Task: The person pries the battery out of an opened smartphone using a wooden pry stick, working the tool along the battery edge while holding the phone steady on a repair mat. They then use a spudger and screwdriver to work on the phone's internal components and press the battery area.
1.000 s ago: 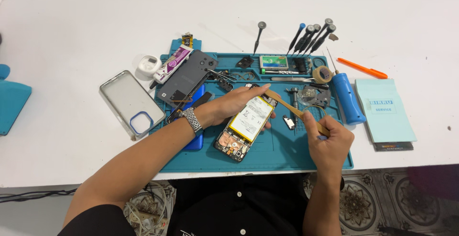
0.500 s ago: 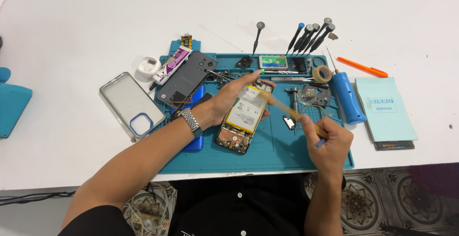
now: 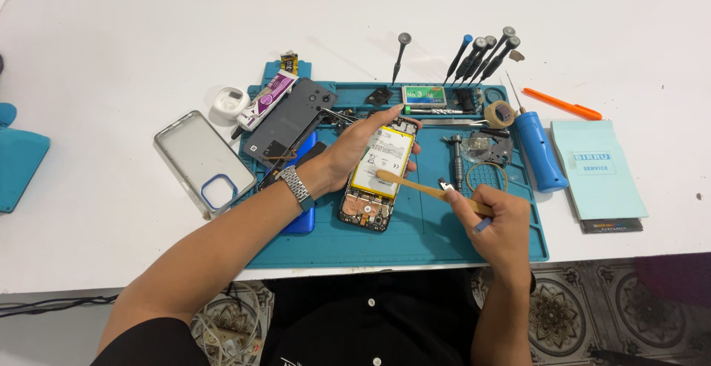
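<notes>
Fingers of the left hand [image 3: 354, 151] wrap around the top of the opened phone [image 3: 378, 177], steadying it, while the fingers of the right hand [image 3: 498, 221] close around the handle of a bamboo toothbrush [image 3: 426, 187] whose head rests on the phone's yellowish battery. The right hand also seems to pinch a small blue item against its palm; what it is cannot be told.

The white counter [image 3: 111, 55] carries everything. On it lies the blue work mat [image 3: 429, 240], and the phone sits at the mat's middle, back cover off, its circuit board showing at the near end. Right of the mat, on the bare counter, lies a pale blue booklet [image 3: 598, 170]. Left of the mat lies a clear phone case [image 3: 204, 160] with a blue camera ring. A grey back cover [image 3: 285, 121] leans across the mat's left edge, just beside the left wrist, which wears a metal watch [image 3: 296, 186]. A blue-handled screwdriver [image 3: 539, 151] lies along the mat's right edge. An orange pen [image 3: 563, 104] lies beyond it, near the booklet. Several dark screwdrivers [image 3: 485, 53] fan out past the mat's far edge. A tube of adhesive [image 3: 266, 99] lies beside a small white tape roll [image 3: 230, 101] at the far left corner.
</notes>
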The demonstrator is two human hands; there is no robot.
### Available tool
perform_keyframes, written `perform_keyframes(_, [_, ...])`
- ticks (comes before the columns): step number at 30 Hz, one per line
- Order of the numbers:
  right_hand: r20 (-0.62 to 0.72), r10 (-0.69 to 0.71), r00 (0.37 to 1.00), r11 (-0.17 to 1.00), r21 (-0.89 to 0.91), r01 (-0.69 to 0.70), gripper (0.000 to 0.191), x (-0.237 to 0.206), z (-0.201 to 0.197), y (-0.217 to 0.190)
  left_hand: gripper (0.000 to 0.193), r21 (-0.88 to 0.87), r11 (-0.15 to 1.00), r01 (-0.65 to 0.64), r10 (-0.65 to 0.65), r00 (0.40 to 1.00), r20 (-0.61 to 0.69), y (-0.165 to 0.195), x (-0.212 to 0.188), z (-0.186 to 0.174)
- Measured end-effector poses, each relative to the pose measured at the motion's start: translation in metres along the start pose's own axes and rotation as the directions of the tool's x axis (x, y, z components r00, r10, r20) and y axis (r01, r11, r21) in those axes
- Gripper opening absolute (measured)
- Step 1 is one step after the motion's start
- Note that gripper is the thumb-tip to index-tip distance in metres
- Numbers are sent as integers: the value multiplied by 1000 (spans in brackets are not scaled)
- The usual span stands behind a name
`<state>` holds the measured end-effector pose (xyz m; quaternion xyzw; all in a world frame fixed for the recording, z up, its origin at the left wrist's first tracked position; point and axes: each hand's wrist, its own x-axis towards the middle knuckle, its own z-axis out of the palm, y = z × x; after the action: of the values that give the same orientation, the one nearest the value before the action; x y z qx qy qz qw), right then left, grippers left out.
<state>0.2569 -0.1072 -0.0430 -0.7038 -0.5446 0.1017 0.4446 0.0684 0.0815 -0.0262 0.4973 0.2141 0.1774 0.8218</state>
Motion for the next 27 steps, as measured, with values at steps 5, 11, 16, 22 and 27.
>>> perform_keyframes(5, [-183,85,979,994,80,-72,48,1,3,-1,64,6,1000,-18,18,1000,17,1,0,1])
perform_keyframes(11, [-142,114,983,993,47,-108,50,1,4,0,63,-7,1000,1,-1,1000,11,2,0,1])
perform_keyframes(16, [-213,76,974,997,49,-67,50,1,5,2,64,-95,995,-26,28,999,28,-1,0,-1])
perform_keyframes(22, [-211,34,977,994,104,-12,50,-2,3,5,63,-327,944,-52,85,993,87,-1,-1,-6])
perform_keyframes(27, [-214,-6,977,994,107,30,50,-4,2,7,61,-340,937,-75,114,989,96,-2,0,-7])
